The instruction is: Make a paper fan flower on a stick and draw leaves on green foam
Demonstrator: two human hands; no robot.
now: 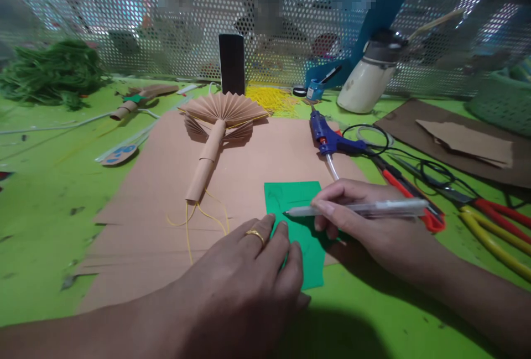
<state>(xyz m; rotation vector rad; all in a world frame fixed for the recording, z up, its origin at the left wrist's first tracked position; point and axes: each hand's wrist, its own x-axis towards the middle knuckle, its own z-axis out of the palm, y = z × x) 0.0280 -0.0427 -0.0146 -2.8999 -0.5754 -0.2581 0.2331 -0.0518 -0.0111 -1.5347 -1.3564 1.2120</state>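
Observation:
A green sheet (312,259) lies on brown paper (153,165), with faint drawn lines on its upper part. My left hand (257,270), a gold ring on one finger, rests over the sheet's left side with fingers extended and pressing on it. In my right hand (357,209) a pen (302,211) is pinched, lying nearly level, its tip at the green surface just beyond my left fingertips. Beyond my left hand sits a folded brown paper fan shape (224,107) on a rolled paper tube (205,162), with yellow strings (200,212) hanging from its lower end.
A blue glue gun (327,135) and its black cord lie past my right hand. Scissors (493,220) and a red-handled tool (409,196) are at right. A phone (232,63), ink bottle (315,89) and tilted white jug (367,79) stand along the back mesh.

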